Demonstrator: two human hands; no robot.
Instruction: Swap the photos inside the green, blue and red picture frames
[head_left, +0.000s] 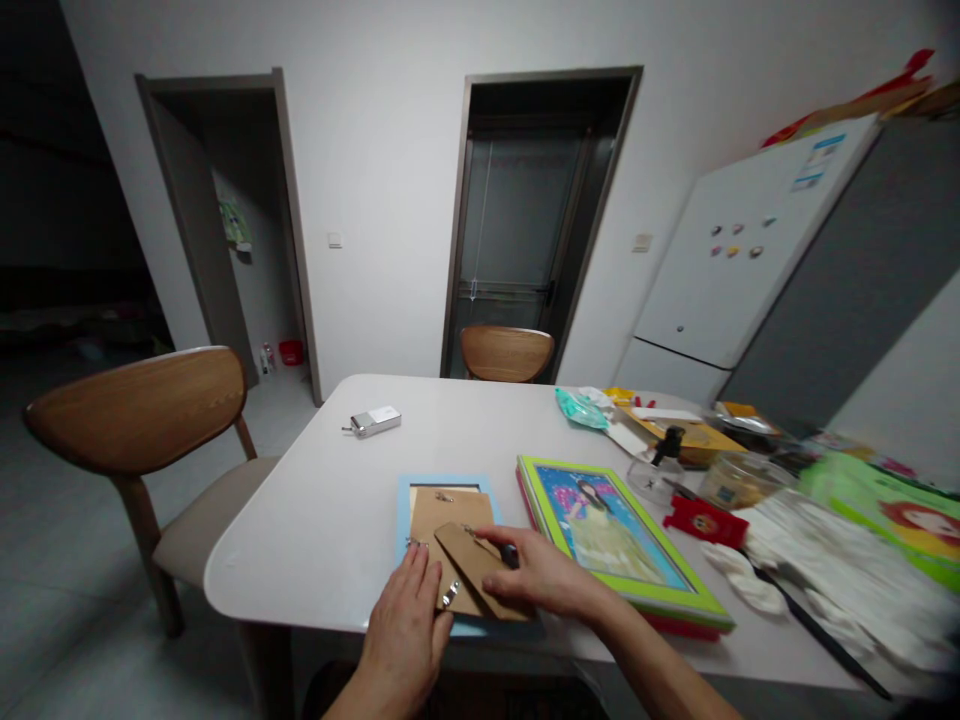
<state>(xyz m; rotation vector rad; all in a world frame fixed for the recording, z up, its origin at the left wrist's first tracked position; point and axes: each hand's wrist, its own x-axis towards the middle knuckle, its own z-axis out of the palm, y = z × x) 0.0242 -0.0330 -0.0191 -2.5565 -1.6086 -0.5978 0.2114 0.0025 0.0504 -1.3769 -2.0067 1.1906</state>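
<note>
A light-blue picture frame (405, 500) lies face down at the table's near edge, its brown backing board (450, 515) up. My left hand (409, 620) rests flat on the lower left of the board, fingers stretched beside a small metal clip (450, 594). My right hand (544, 578) lies on the brown fold-out stand (469, 560) of the backing, fingers curled over it, with a small dark object (510, 556) at the fingertips that I cannot make out.
A green-framed picture of a girl (615, 530) lies right of the blue frame on the white table (330, 520). Farther right are a red packet (705, 520), a glass bottle (660, 465), a jar, white cloths and bags. A silver device (375, 421) sits at the back left. Wooden chairs (142, 410) stand left and beyond.
</note>
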